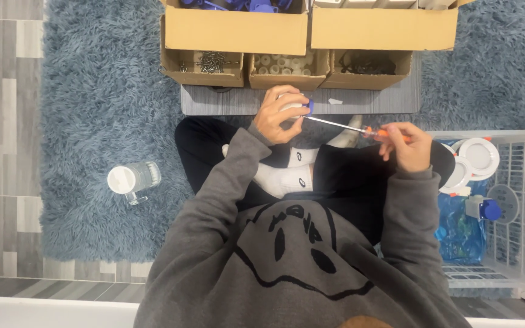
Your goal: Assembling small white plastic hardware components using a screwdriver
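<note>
Blue shag rug underlying, left hand curling clamped around small white fitting, right hand gripping orange-handled screwdriver, shaft angling into fitting, hands apart.

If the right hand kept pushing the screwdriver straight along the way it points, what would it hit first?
The right hand aims the screwdriver at the small white and blue part in the left hand; its tip seems already there.

Blue rug w/ gray mat, mug, basket.
</note>
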